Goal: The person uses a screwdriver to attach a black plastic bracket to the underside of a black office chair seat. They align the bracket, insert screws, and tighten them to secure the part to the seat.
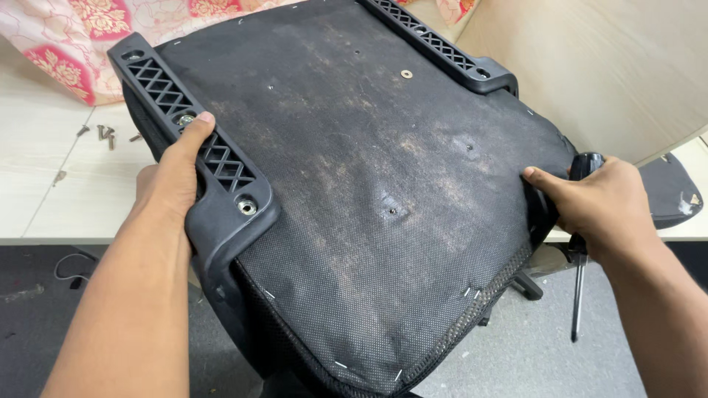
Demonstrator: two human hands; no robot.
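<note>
Left hand: the left hand [173, 180] is closed around the near plastic bracket [199, 151], fingers wrapped under its outer edge and out of sight, thumb lying along the top with its tip beside a bolt head [186, 119].
Right hand: the right hand [594, 203] grips the seat's right edge, thumb pressed flat on the fabric, and at the same time holds a screwdriver [579, 280]; the black handle shows above the knuckles and the metal shaft hangs down below the hand.
Seat, place: the upturned chair seat [369, 184] lies underside up, tilted, its far part over the pale table [44, 191] and its near corner hanging past the table edge above the grey floor [516, 354].
Seat, handling: it looks bulky and moderately heavy, a stiff board inside with soft padded edges; the black fabric is worn, dusty and stapled along the rim, so it should not slip but gives little to pinch.
Where to hold: the rigid latticed brackets look like the firmest grips; the far bracket [442, 46] runs along the opposite side. The padded edge yields under the fingers, so a hold there seems less sure.
Fixings: a second bolt [248, 207] sits at the near end of the left bracket; a washer [406, 73] lies on the fabric.
Around: loose screws [105, 133] lie on the table left of the seat, a flowered cloth [74, 44] behind, a dark pad [667, 188] to the right.
</note>
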